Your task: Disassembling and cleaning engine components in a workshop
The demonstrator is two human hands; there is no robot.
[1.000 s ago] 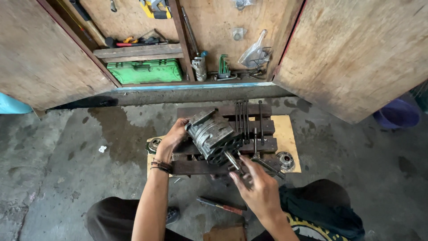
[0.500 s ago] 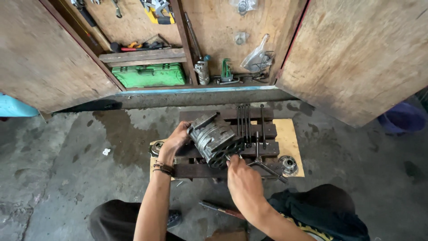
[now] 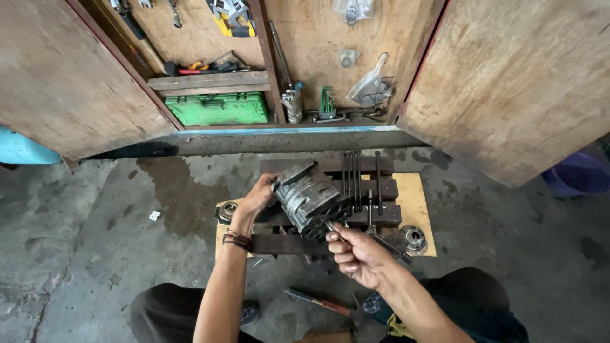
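Note:
A grey, ribbed, cylindrical metal housing [image 3: 309, 198] is tilted on a dark slatted wooden pallet [image 3: 375, 188]. My left hand [image 3: 256, 198] grips its left end and steadies it. My right hand [image 3: 356, 253] is closed around a thin metal tool [image 3: 332, 227] whose tip sits at the housing's lower face. Several long thin bolts [image 3: 352, 180] lie side by side on the pallet just right of the housing. A T-shaped metal wrench [image 3: 381, 236] lies beside my right hand.
Round bearing-like metal parts lie at the pallet's left [image 3: 225, 211] and right [image 3: 413, 239] ends on a yellow board [image 3: 416, 202]. A hammer [image 3: 321, 303] lies on the concrete between my knees. An open wooden cabinet behind holds a green case [image 3: 219, 108] and hanging tools.
My right hand has moved up from beside the pallet to the housing's lower face, now pressing a thin tool against it. My left hand has stayed on the housing.

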